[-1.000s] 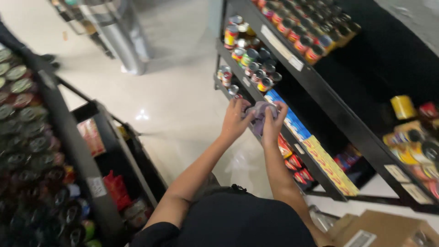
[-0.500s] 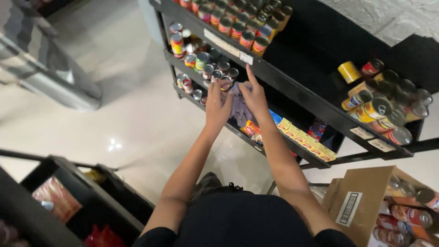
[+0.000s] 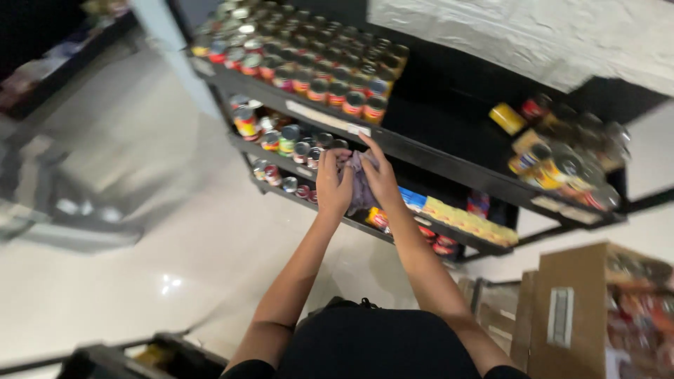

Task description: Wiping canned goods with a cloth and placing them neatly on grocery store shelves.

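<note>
We stand in a grocery shop: black shelves (image 3: 449, 158) carry rows of tins (image 3: 309, 67) at twelve o'clock, price strips line the edges, and a stock carton (image 3: 569, 309) sits at four o'clock.

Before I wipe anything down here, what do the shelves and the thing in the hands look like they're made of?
Shelves: likely black painted metal or board, matte, thin straight edges. The thing between left hand and right hand: soft greyish-purple cloth or wrap, judging by its crumpled folds; too blurred to be sure.

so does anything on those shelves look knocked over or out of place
Yes: on the right of the top shelf, a yellow can and a red-topped can lie tipped among a loose cluster, while the cans at left stand in rows. Both hands hold a purplish pack.
</note>
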